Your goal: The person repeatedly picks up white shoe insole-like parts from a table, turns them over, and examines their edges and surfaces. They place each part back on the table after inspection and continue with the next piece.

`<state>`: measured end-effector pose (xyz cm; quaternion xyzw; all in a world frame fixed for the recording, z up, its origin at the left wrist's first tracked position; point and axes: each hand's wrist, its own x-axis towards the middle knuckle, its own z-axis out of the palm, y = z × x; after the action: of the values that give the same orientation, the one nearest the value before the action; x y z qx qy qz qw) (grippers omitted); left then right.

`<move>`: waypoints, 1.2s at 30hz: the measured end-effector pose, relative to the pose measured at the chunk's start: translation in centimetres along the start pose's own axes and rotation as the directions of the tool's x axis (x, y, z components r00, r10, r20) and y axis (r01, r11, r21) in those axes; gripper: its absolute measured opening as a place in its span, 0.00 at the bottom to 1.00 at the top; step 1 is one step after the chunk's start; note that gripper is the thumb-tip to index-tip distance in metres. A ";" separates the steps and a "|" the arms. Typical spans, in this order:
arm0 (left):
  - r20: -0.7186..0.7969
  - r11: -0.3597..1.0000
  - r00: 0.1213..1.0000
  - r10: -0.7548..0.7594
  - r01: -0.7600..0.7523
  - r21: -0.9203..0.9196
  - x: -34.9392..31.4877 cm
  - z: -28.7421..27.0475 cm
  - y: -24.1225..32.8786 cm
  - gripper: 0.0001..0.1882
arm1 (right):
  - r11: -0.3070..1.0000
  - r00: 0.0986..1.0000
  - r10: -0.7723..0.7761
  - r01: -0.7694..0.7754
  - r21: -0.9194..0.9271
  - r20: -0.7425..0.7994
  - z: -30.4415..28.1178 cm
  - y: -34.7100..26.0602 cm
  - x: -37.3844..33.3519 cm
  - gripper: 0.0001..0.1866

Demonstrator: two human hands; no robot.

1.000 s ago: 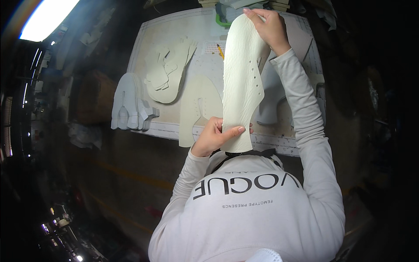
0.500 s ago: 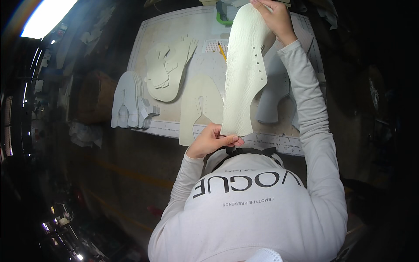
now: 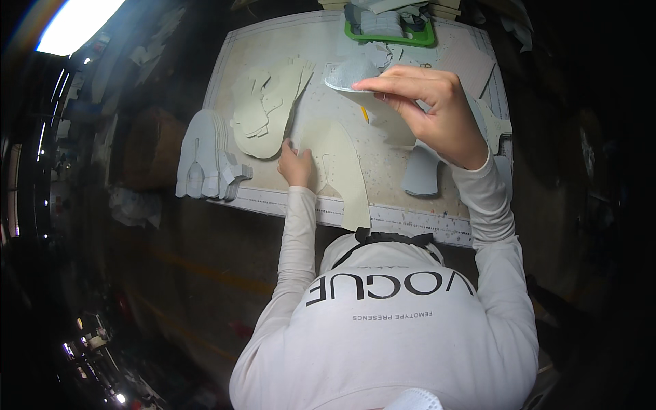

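My right hand (image 3: 430,102) is raised over the table, pinching a curved leather piece (image 3: 350,72) between thumb and fingers. Seen nearly edge-on, this piece shows a pale blue-grey face; part of it is hidden by the hand. Lower and to the left, my left hand (image 3: 296,168) is closed at the left leg of a flat cream leather piece (image 3: 347,167) with two legs and small holes. That leg is mostly covered by my fingers. Just beyond my left fingertips lies a stack of cream cut pieces (image 3: 263,140).
A stack of grey-white cut pieces (image 3: 199,154) stands at the table's left edge. On the right lies a grey piece (image 3: 422,171). A yellow pencil (image 3: 365,115) rests mid-table. Toward the back stands a green tray (image 3: 424,37) holding pale pieces.
My left hand has let go of the raised piece and moved left to the cream piece, which has turned. The right hand has come nearer, tipping its piece edge-on.
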<state>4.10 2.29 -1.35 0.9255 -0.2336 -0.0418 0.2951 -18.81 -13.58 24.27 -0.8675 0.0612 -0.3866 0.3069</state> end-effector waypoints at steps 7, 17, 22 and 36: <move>-0.173 0.933 0.930 0.325 -0.345 -0.103 2.1 -7.3 5.2 0.13 | 0.972 0.975 0.180 -0.196 0.127 0.126 2.5 1.5 -1.8 0.13; -0.155 0.585 0.927 0.342 -0.339 -0.736 -2.5 -17.2 10.5 0.12 | 0.904 0.907 0.420 -0.420 0.081 0.025 12.6 10.1 -5.3 0.11; 0.098 0.478 0.909 0.405 -0.119 -0.870 -4.9 -17.1 10.9 0.12 | 0.597 0.889 0.458 -0.311 0.740 0.004 8.1 6.8 -4.9 0.15; 0.528 0.487 0.718 0.453 0.298 -0.821 -7.1 -13.7 13.1 0.20 | 0.483 0.837 0.508 -0.471 0.738 0.202 6.6 0.8 -6.5 0.18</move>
<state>-4.57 3.33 16.89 0.5438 -0.3166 -0.4799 0.6114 -18.52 -8.80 16.31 -0.5916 0.1434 -0.2904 0.7383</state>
